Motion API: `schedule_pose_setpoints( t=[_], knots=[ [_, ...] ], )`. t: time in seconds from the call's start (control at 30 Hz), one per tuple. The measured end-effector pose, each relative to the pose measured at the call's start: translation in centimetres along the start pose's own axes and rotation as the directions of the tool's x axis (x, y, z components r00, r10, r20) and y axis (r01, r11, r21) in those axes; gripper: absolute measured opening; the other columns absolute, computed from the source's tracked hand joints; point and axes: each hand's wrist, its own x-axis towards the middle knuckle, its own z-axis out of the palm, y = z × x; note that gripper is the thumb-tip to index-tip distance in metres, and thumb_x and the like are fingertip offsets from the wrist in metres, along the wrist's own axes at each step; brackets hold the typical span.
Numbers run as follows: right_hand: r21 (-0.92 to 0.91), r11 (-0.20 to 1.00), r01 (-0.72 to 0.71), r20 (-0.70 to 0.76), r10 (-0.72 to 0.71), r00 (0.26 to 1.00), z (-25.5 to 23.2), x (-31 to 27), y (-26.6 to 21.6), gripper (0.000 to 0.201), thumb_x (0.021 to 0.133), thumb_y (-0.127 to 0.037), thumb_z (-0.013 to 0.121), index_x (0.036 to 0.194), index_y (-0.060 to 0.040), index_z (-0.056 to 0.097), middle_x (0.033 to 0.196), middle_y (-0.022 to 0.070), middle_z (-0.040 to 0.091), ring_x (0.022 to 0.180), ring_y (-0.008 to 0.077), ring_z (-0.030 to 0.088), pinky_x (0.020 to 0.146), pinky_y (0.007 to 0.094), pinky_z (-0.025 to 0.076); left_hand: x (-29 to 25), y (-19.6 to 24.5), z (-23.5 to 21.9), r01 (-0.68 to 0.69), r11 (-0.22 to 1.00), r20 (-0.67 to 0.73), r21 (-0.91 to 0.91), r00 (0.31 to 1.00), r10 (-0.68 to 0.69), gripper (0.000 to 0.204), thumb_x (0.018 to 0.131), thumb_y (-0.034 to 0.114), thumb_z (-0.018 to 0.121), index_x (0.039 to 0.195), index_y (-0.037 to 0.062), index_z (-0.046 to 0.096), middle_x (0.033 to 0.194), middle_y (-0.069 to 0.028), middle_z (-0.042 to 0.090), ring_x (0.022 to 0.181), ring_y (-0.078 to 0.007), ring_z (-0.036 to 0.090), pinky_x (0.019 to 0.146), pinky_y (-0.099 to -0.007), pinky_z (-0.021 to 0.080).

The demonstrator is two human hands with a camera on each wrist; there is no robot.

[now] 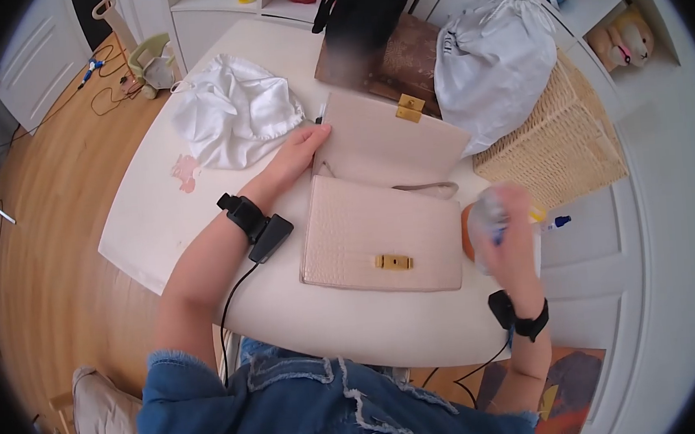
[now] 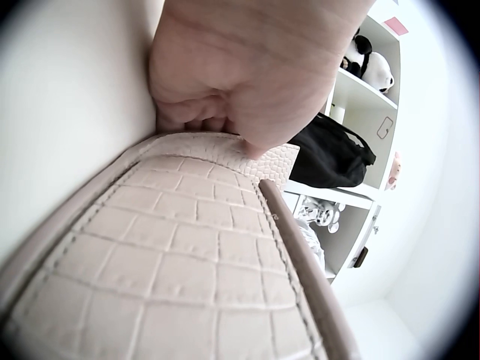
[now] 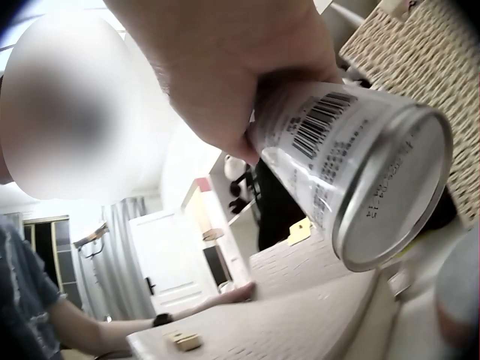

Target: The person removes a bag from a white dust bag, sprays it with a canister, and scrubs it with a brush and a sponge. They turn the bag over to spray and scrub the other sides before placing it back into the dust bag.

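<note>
Cream-white tabletop over a wooden floor bears one pale-pink, crocodile-textured leather handbag, lying between the two hands' fingers, its flap raised. The left hand appears to pinch the flap's edge between thumb and curled fingers, probably to keep it from falling shut. The right hand wraps its fingers round one silvery cylindrical can, base pointing away from the palm, presumably for a firm hold on smooth metal. Two gold metal clasp parts show: one between the hands, one beyond the left fingertips. Two white drawstring cloth pouches follow, one near the left fingers, one beyond the right; one tan woven basket stands past the right fingers.
</note>
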Motion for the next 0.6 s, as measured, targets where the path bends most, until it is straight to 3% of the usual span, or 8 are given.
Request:
schedule_pose_setpoints(
  t=[0.03,0.13,0.23,0.37,0.43,0.47,0.53,0.6],
  knots=[
    [-0.105,0.984,0.142,0.149,-0.126,0.981,0.4,0.1,-1.5,0.063,0.072,-0.009,0.069,0.131,-0.0097,0.047,0.119,0.0188,0.047,0.100,0.0351,0.054,0.086,0.0411,0.046,0.0,0.0,0.0,0.006,1.000,0.003,0.001,1.000,-0.006,0.041,0.099,0.039,0.048,0.106,0.0009,0.062,0.095,0.0001,0.063,0.083,-0.0059,0.057,0.074,-0.0238,0.047],
    [-0.014,0.960,0.280,0.249,-0.268,0.931,2.3,0.7,-4.4,0.057,0.069,-0.011,0.069,0.124,-0.0129,0.053,0.111,0.0174,0.049,0.091,0.0330,0.055,0.075,0.0401,0.048,-0.4,0.5,0.3,-0.006,1.000,-0.010,0.017,1.000,0.006,0.042,0.099,0.040,0.049,0.107,0.0006,0.062,0.095,-0.0002,0.063,0.083,-0.0060,0.057,0.074,-0.0239,0.047],
    [-0.192,0.900,0.390,0.225,-0.347,0.911,3.8,1.8,-4.1,0.053,0.069,-0.011,0.067,0.120,-0.0154,0.055,0.105,0.0156,0.050,0.085,0.0283,0.055,0.069,0.0366,0.047,-0.7,0.9,0.7,0.016,1.000,-0.037,0.010,0.999,-0.015,0.043,0.099,0.041,0.049,0.107,0.0001,0.062,0.095,-0.0006,0.063,0.083,-0.0062,0.057,0.075,-0.0236,0.047],
    [-0.388,0.823,0.414,0.193,-0.367,0.910,4.1,2.9,-1.6,0.051,0.069,-0.013,0.066,0.119,-0.0170,0.056,0.103,0.0155,0.051,0.083,0.0268,0.056,0.065,0.0355,0.045,-0.9,1.1,0.7,0.017,0.999,-0.040,0.041,0.999,-0.015,0.045,0.099,0.041,0.049,0.107,-0.0008,0.062,0.096,-0.0012,0.064,0.084,-0.0064,0.057,0.075,-0.0232,0.046],
    [-0.512,0.817,0.264,0.331,-0.096,0.939,2.9,2.6,-2.0,0.050,0.071,-0.013,0.067,0.119,-0.0159,0.055,0.099,0.0152,0.051,0.086,0.0287,0.057,0.068,0.0367,0.047,-0.8,1.1,0.6,0.015,0.999,-0.042,0.031,0.999,-0.013,0.045,0.099,0.041,0.049,0.108,-0.0014,0.062,0.097,-0.0014,0.064,0.085,-0.0066,0.057,0.076,-0.0232,0.046],
    [-0.512,0.814,0.274,0.336,-0.104,0.936,2.3,2.4,-2.8,0.050,0.071,-0.013,0.067,0.119,-0.0159,0.055,0.099,0.0152,0.051,0.086,0.0287,0.057,0.068,0.0367,0.047,-0.9,1.2,0.6,-0.002,1.000,-0.031,0.028,1.000,0.003,0.046,0.099,0.041,0.049,0.108,-0.0019,0.062,0.097,-0.0016,0.064,0.086,-0.0068,0.057,0.077,-0.0234,0.046],
    [-0.181,0.970,0.163,0.431,-0.070,0.900,1.2,1.8,-4.1,0.054,0.074,-0.012,0.068,0.125,-0.0165,0.052,0.105,0.0162,0.052,0.095,0.0321,0.057,0.076,0.0398,0.048,-0.7,0.9,0.5,-0.016,1.000,-0.018,0.018,1.000,0.016,0.046,0.099,0.040,0.048,0.108,-0.0025,0.062,0.098,-0.0018,0.064,0.087,-0.0071,0.057,0.078,-0.0236,0.046],
    [-0.210,0.968,0.141,0.344,-0.062,0.937,1.1,1.8,-3.4,0.057,0.074,-0.011,0.068,0.127,-0.0142,0.050,0.111,0.0178,0.051,0.100,0.0347,0.055,0.080,0.0416,0.048,-0.3,0.6,-0.1,0.007,0.999,0.047,0.043,0.999,-0.009,0.046,0.098,0.040,0.049,0.115,-0.0023,0.057,0.109,-0.0072,0.062,0.097,-0.0130,0.059,0.085,-0.0279,0.048]
  ],
)
